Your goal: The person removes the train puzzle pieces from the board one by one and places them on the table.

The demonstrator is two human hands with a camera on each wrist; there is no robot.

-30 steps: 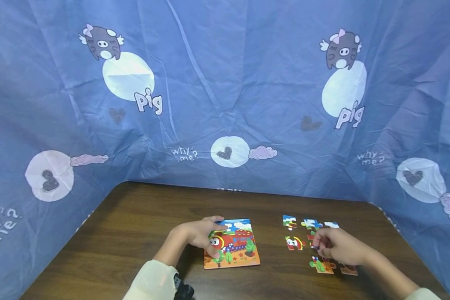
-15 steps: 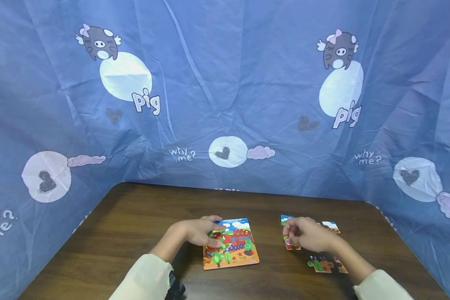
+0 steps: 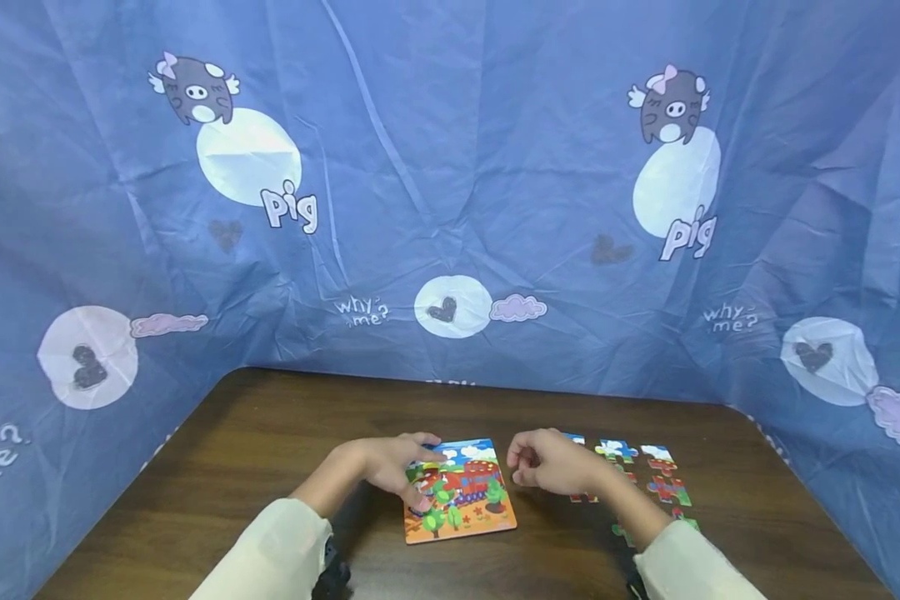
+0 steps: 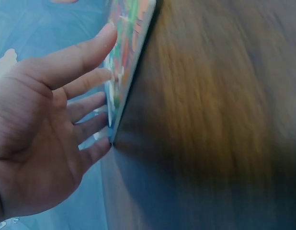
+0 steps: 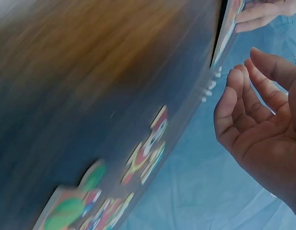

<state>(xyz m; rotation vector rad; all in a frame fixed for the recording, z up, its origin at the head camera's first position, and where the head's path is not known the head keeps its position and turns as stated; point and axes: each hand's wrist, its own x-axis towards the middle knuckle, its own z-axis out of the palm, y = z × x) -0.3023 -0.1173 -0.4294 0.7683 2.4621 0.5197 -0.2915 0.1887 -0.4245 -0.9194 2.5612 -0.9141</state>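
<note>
A square jigsaw board (image 3: 468, 512) with a red train picture lies flat on the table. My left hand (image 3: 390, 468) rests at its left side, fingers and thumb spread over the near-left part of the picture. In the left wrist view the left hand (image 4: 52, 115) shows fairly straight fingers meeting the board (image 4: 131, 52) edge. My right hand (image 3: 558, 462) hovers just right of the board, fingers loosely bent. In the right wrist view nothing shows between the right hand's (image 5: 267, 115) fingers. Loose jigsaw pieces (image 3: 667, 490) lie to the right, some hidden behind the right forearm.
The dark wooden table (image 3: 307, 408) carries the board and the loose pieces. A blue printed cloth (image 3: 450, 208) hangs round its back and sides. In the right wrist view a piece with an eye (image 5: 150, 143) lies apart from a green-and-red group.
My right hand has moved left, from above the loose pieces to beside the board's right edge. The left hand has stayed on the board, its thumb shifting slightly.
</note>
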